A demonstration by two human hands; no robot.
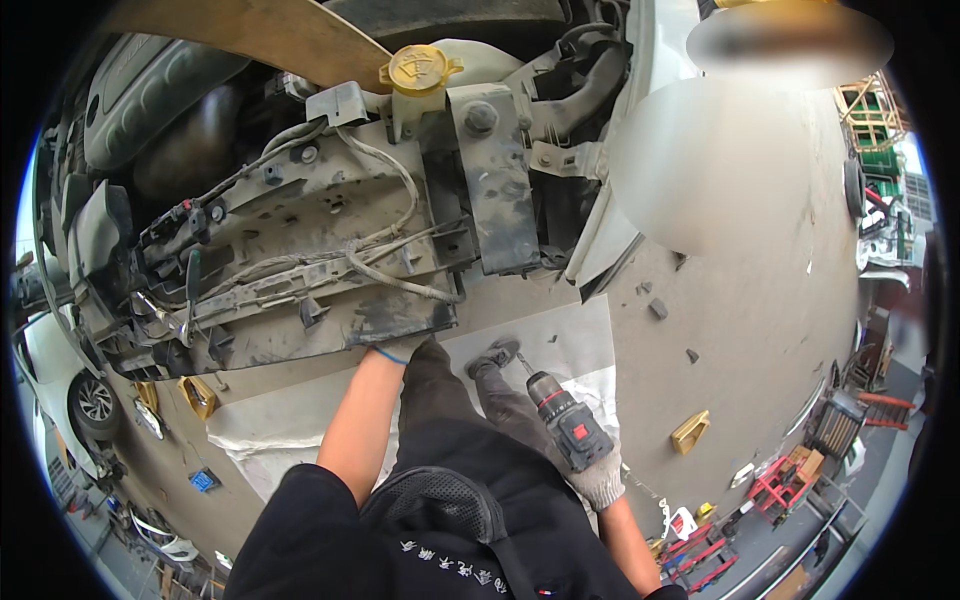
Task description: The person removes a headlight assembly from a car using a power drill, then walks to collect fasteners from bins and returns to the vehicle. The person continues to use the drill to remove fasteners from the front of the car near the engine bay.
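Note:
My right hand [599, 478], in a knitted work glove, is closed round the grip of a black and grey cordless drill [568, 425]. The drill's chuck and thin bit point up and left, apart from the car. At the lower edge of the dirty front panel [330, 325], my left hand [402, 347] reaches underneath. Only its glove's blue-edged cuff and back show; the fingers are hidden. Across this panel runs a loose wiring harness [400, 285]. Above it, a yellow washer fluid cap [418, 68] tops a filler neck.
A white sheet [575, 335] lies on the floor under the car's front and round my feet. Dark broken bits [657, 309] lie at the right, with a yellow wedge-shaped block [690, 431] nearer me. A red cart [783, 487] stands at the far right, and a white car [58, 375] at the left.

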